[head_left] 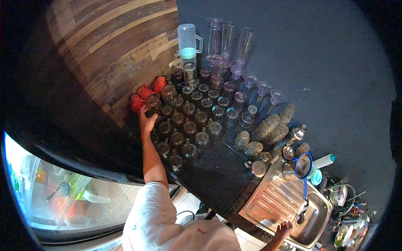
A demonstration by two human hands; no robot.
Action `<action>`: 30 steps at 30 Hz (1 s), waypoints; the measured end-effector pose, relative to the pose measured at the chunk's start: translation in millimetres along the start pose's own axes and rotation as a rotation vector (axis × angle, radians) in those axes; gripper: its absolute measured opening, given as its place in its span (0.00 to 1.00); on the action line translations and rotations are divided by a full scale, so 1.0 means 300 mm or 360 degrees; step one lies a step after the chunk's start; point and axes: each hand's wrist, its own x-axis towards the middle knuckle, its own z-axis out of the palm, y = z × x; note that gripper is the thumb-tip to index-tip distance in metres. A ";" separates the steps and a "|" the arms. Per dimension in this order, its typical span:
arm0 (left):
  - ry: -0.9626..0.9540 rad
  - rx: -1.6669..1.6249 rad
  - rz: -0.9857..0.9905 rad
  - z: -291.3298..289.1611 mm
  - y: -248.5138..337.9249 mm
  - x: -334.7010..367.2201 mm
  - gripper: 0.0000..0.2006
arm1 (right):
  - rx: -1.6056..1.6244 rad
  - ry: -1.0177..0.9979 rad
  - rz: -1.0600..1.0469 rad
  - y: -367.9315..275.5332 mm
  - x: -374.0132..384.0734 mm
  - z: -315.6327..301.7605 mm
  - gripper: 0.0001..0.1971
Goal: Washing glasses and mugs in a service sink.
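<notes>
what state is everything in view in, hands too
red cups, upside down
glass mugs, upside down
white bottle, teal top on
display case, lit inside
sink, drain visible
left hand, at a large glass, grip unclear
right hand, at the sink's near edge, seemingly empty

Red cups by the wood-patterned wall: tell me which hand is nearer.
Left. The left hand is close beside the red cups, at a clear glass; the right hand is far off, by the steel sink unit.
</notes>
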 end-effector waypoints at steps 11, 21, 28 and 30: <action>-0.0489 0.0872 -0.0316 -0.068 -0.032 0.032 0.37 | 0.0005 -0.0132 0.0045 0.033 0.061 0.000 0.09; -0.0398 0.1071 -0.0248 -0.055 0.003 0.024 0.38 | -0.0044 -0.0063 0.0027 0.009 -0.022 0.061 0.08; -0.0364 0.0768 -0.0253 -0.039 0.021 0.017 0.37 | -0.0032 -0.0049 0.0000 0.018 0.008 0.035 0.08; -0.0315 0.0806 -0.0221 -0.031 0.043 0.000 0.36 | -0.0033 -0.0072 0.0004 0.019 0.018 0.016 0.08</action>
